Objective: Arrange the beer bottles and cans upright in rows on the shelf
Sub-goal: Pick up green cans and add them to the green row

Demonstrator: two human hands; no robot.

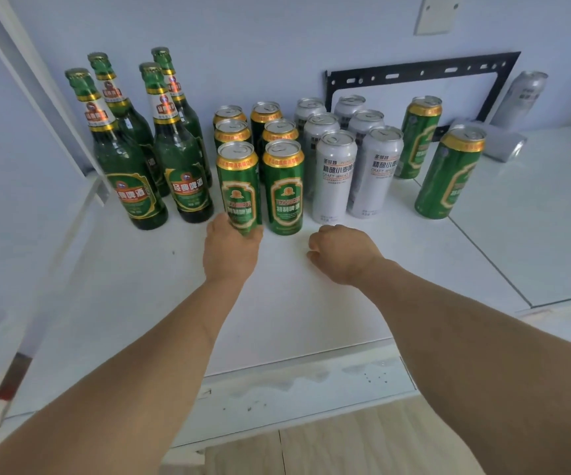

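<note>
The left hand (231, 246) wraps the base of the front green can (239, 186), fingers curled behind it, the can upright on the white shelf (140, 286). The right hand (340, 252) rests on the shelf as a loose fist, holding nothing. Behind stand four green bottles (129, 159), rows of green cans, then white cans (334, 176). Two taller green cans (448, 173) stand apart at right. A pale blue wall (277, 36) backs it, with a black frame (418, 68) leaning there.
</note>
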